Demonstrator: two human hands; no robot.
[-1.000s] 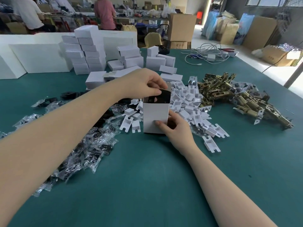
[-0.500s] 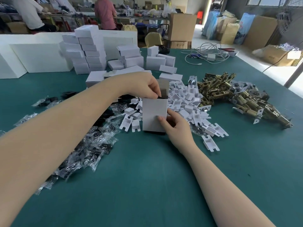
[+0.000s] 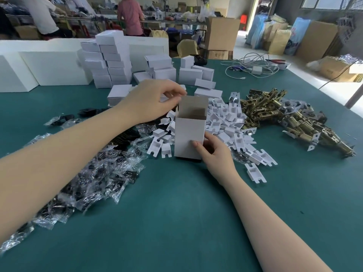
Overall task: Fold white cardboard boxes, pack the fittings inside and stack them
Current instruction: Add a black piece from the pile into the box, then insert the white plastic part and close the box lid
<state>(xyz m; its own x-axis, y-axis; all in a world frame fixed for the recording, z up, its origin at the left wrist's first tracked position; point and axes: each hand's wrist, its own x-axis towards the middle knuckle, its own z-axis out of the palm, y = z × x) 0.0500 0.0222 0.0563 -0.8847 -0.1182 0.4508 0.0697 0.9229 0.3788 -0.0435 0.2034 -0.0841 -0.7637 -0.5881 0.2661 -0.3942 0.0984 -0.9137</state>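
The white box [image 3: 189, 138] stands upright on the green table [image 3: 186, 222], its long axis vertical and its open mouth facing up, with the rear top flap raised straight above the opening. It sits near the middle of the table, between the heap of clear bags with black parts [image 3: 78, 173] and the pile of white inserts [image 3: 231, 126].

The right hand [image 3: 214, 154] grips the box low on its right side, thumb pressed on the front face and fingers curled round behind. The left hand [image 3: 155, 101] is just beside the top left corner, fingers loosely curled; whether they touch the flap I cannot tell. Brass latches [image 3: 294, 118] lie well to the right. Closed boxes [image 3: 110, 61] are stacked farther back.
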